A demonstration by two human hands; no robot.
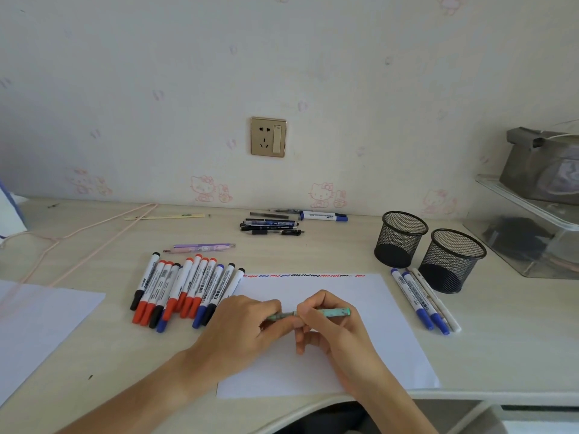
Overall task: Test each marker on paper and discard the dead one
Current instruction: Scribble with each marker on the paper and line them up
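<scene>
Both hands hold one green patterned pen (pixel 332 312) level above a white sheet of paper (pixel 385 333). My left hand (pixel 247 327) grips its left end, my right hand (pixel 326 324) pinches its middle, and the right end sticks out free. A row of short red, blue and black squiggles (pixel 300 275) runs along the sheet's far edge. Several red, blue and black capped whiteboard markers (pixel 185 289) lie side by side left of the sheet. Three more pens, two blue-capped and one white (pixel 423 300), lie right of it.
Two black mesh cups (pixel 401 238) (pixel 451 260) stand at the right. More pens (pixel 272 225) and a blue marker (pixel 322 216) lie near the wall, two pastel pens (pixel 200 247) behind the marker row. A second sheet (pixel 37 321) lies left, a clear tray (pixel 532 233) far right.
</scene>
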